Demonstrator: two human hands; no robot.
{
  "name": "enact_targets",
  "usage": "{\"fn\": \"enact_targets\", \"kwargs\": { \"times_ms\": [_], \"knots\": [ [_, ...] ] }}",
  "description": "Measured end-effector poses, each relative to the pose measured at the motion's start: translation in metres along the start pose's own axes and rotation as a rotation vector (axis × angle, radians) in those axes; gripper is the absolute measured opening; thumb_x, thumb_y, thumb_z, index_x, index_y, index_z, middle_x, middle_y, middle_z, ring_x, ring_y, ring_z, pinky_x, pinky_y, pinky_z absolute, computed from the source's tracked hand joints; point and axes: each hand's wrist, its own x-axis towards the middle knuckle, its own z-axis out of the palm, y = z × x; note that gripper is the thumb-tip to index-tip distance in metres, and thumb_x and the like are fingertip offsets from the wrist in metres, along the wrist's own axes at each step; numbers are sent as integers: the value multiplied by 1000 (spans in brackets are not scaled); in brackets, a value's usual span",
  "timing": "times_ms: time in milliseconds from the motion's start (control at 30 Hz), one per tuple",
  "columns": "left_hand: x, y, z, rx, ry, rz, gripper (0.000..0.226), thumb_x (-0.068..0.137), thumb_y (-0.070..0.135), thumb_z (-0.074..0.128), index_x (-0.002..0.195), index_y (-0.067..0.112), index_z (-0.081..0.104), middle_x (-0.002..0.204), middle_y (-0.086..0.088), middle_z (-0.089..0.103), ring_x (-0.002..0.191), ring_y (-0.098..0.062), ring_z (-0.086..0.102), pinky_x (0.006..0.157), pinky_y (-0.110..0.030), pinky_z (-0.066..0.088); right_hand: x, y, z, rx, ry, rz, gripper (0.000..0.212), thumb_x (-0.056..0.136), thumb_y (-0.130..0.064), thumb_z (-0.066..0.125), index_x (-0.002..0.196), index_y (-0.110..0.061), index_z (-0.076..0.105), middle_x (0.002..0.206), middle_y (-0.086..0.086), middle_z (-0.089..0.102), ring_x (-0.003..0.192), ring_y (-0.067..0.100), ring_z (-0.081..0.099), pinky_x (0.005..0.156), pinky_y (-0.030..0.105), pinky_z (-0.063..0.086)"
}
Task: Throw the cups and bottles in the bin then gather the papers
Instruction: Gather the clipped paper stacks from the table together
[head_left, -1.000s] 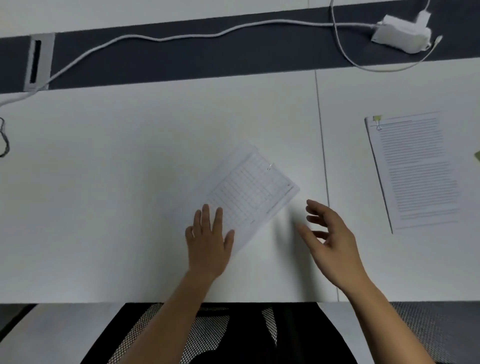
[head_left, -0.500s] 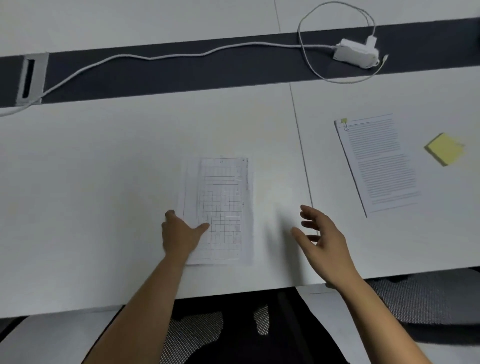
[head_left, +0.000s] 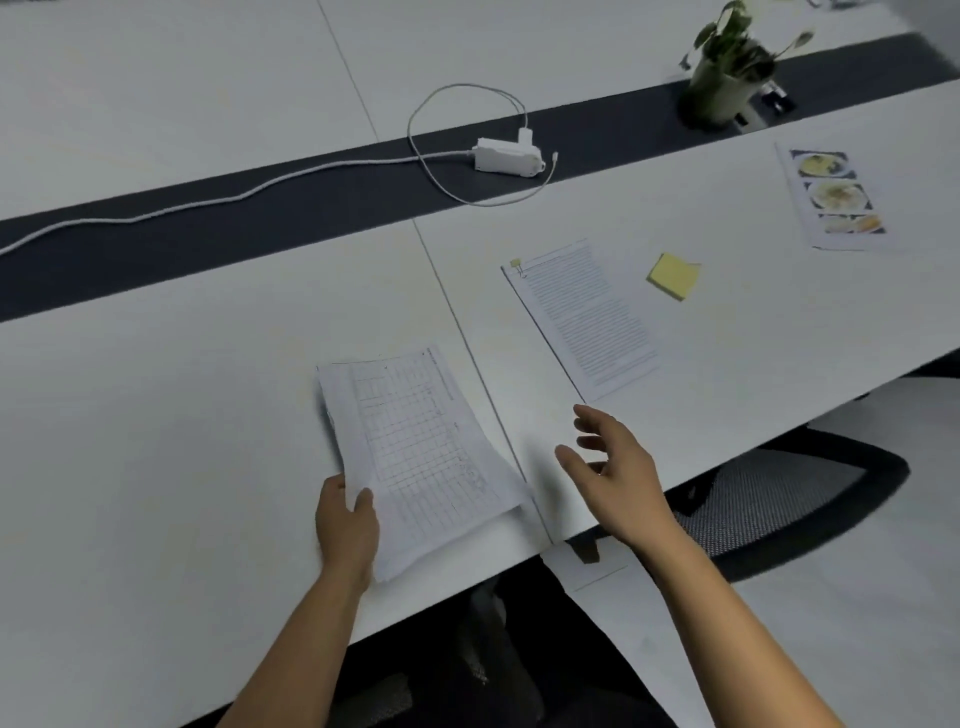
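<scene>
Papers are only partly gathered, looks like: the gridded sheets (head_left: 421, 452) are pinched at their near corner by the left hand (head_left: 345, 525), lifted off the table (head_left: 156, 441). No cups or bottles are seen. The right hand (head_left: 615, 475) is held empty, fingers spread, near the clipped text page (head_left: 584, 312); the photo sheet (head_left: 836, 200) is probably left too.

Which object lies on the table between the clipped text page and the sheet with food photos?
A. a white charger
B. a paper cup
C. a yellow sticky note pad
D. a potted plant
C: the yellow sticky note pad lies on the table to the right of the clipped text page and nearer than the sheet with food photos.
</scene>
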Motion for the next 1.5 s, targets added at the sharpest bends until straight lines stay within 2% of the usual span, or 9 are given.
{"fn": "enact_targets", "kwargs": {
  "times_ms": [233, 500, 633, 767, 900, 967, 1200, 1400, 1500],
  "knots": [
    [11, 32, 53, 40, 12, 30, 27, 99, 15, 52, 126, 14, 51, 116, -2, 60, 103, -22, 59, 93, -35, 48, 152, 57, -39, -211, -12, 138, 60, 93, -28, 61, 148, -14, 41, 145, 12, 45, 126, 24, 51, 102, 35, 41],
    [9, 46, 120, 158, 107, -72, 18, 97, 15, 52, 115, 13, 52, 114, -6, 62, 106, -26, 60, 101, -45, 47, 288, 99, -76, -431, 121, 356, 92, 91, -52, 58, 158, -12, 9, 164, 20, 8, 150, 37, 8, 121, 51, 17],
    [1, 62, 136, 201, 168, -87, 11, 94, 8, 52, 103, 14, 48, 91, 8, 56, 85, -17, 56, 84, -34, 45, 297, 106, -77, -486, 161, 347, 96, 82, -61, 63, 153, -10, 23, 154, 17, 28, 141, 39, 25, 113, 52, 26],
    [2, 68, 146, 245, 181, -108, 11, 93, 8, 51, 103, 11, 49, 91, 5, 55, 84, -18, 56, 76, -32, 43, 291, 101, -69, -376, 72, 320, 105, 72, -61, 76, 150, -10, 29, 146, 15, 42, 134, 35, 40, 108, 47, 36],
    [4, 74, 152, 249, 195, -142, 17, 92, 9, 51, 108, 8, 49, 94, -1, 56, 88, -23, 56, 74, -34, 44, 289, 94, -62, -264, 0, 371, 57, 76, -47, 74, 118, -13, 58, 118, 7, 66, 99, 27, 64, 79, 33, 52],
    [3, 79, 154, 245, 196, -140, 17, 92, 8, 50, 109, 9, 48, 95, -1, 56, 89, -24, 57, 76, -35, 45, 287, 92, -62, -263, -76, 377, 39, 79, -47, 71, 104, -18, 63, 105, 2, 68, 82, 22, 60, 71, 30, 51],
    [-17, 90, 150, 175, 269, -78, 21, 96, 1, 41, 114, 12, 45, 109, -11, 58, 95, -27, 56, 81, -36, 46, 257, 99, -83, -82, -281, 193, 37, 104, -34, 41, 133, -17, 55, 128, 5, 63, 115, 27, 58, 85, 29, 40],
    [-65, 118, 131, 59, 297, 100, 21, 98, 3, 41, 114, 15, 46, 108, -7, 57, 91, -22, 55, 69, -26, 43, 181, 85, -117, 6, -75, 29, 24, 104, -30, 40, 108, -22, 62, 95, -7, 66, 91, 17, 61, 75, 32, 44],
    [-100, 128, 119, -1, 300, 214, 19, 97, 6, 43, 113, 15, 48, 105, -5, 58, 89, -20, 56, 66, -26, 43, 134, 73, -143, 100, 16, -33, 18, 105, -31, 42, 106, -28, 60, 91, -18, 63, 89, -1, 59, 69, 22, 44]
  ]
}}
